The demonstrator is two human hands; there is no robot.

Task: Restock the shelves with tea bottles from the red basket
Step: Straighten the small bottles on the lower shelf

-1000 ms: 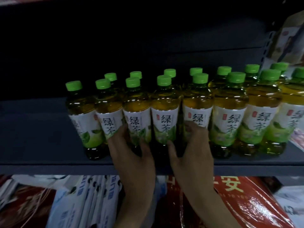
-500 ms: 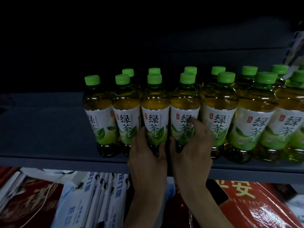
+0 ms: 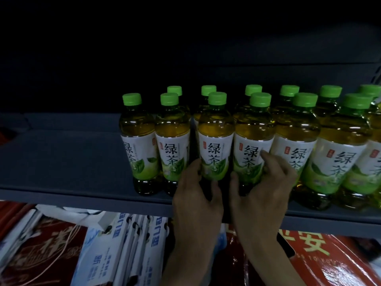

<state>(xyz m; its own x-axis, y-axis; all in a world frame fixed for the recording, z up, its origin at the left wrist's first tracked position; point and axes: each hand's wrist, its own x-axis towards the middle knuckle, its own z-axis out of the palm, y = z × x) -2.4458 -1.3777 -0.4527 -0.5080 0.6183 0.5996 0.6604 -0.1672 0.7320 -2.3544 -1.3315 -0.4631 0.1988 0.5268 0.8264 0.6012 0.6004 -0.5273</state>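
At the front of the shelf [image 3: 61, 162], the left hand [image 3: 198, 195] curls round 1 tea bottle [image 3: 215, 129], the right hand [image 3: 266, 188] round its neighbour [image 3: 254, 129]; likely full, heavyish, slick: grip mid-label.

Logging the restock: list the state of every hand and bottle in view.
left hand: grips third front bottle.
right hand: grips fourth front bottle.
third front bottle: upright on the shelf, capped.
fourth front bottle: upright on the shelf, capped.
other tea bottles: upright, capped, two rows.
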